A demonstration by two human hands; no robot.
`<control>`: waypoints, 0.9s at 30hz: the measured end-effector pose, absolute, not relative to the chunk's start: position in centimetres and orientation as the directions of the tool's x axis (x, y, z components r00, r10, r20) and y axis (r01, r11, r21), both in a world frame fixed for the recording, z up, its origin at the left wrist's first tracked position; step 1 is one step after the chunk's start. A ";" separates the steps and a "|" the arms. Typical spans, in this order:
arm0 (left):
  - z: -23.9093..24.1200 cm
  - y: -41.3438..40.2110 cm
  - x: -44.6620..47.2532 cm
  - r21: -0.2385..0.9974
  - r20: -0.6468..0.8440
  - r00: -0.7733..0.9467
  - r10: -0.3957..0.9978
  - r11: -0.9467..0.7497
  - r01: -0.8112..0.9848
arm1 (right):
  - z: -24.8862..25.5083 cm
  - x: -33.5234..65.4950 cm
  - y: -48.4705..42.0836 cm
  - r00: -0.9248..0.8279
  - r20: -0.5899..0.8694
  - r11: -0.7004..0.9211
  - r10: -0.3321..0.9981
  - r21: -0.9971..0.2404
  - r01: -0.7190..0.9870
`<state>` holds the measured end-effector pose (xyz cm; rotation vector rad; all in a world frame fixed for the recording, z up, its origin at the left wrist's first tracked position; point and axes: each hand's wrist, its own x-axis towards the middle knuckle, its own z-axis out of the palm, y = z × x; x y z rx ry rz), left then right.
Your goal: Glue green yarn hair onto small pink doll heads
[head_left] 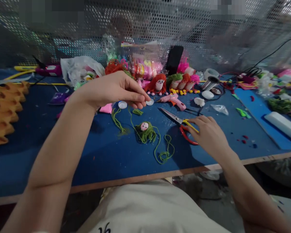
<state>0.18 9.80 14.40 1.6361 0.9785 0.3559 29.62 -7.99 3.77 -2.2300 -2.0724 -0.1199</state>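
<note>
Pinched between left thumb and fingertips: a small white disc (150, 102), grip of the left hand (116, 89) nearly closed on it, held just above the bench (63, 155). Right hand (208, 134) lies flat over the handles of the scissors (181, 124), fingers loosely curled on them; cannot tell if any finger is through a loop. Scissors lie flat on the bench, long axis running upper left to lower right, blades pointing up-left toward the disc, red and yellow handles under the hand. Second white disc (122, 104) lies on the bench just below the left hand, so two discs. One small doll head (145, 127) with green yarn hair sits between the hands, loose green yarn (163, 152) trailing toward the near edge. One pink glue gun (174, 101) beyond the scissors. Four finished dolls (158, 84) stand in a row at the back, one red-haired, the others green, orange and pink. Bench top is dark blue with a wooden edge, littered with scraps; perforated silver sheet (160, 26) hangs behind it.
</note>
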 end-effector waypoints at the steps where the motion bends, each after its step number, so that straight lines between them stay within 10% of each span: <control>1: 14.7 9.1 0.2 0.913 -0.268 0.621 0.737 -0.012 0.408 | 4.3 29.1 -8.2 0.034 0.160 -0.018 0.987 -0.102 0.995; 5: 14.7 6.8 -0.1 0.937 -0.264 0.791 0.551 -0.046 0.345 | 6.1 26.0 -9.3 -0.271 0.160 0.314 0.949 -0.422 0.851; 9: 13.2 4.7 -0.1 0.922 -0.321 0.736 0.596 0.018 0.387 | 6.3 24.1 -10.1 -0.443 0.039 0.411 0.896 -0.452 0.792; 17: 8.6 1.3 0.4 0.934 -0.353 0.620 0.700 0.232 0.271 | 3.9 24.6 -10.0 -0.386 -0.057 0.317 0.921 -0.466 0.826; 27: 8.4 0.1 2.5 0.992 -0.077 0.688 0.722 -0.011 0.123 | 8.0 23.1 -9.0 -0.126 0.231 0.255 0.965 -0.706 0.661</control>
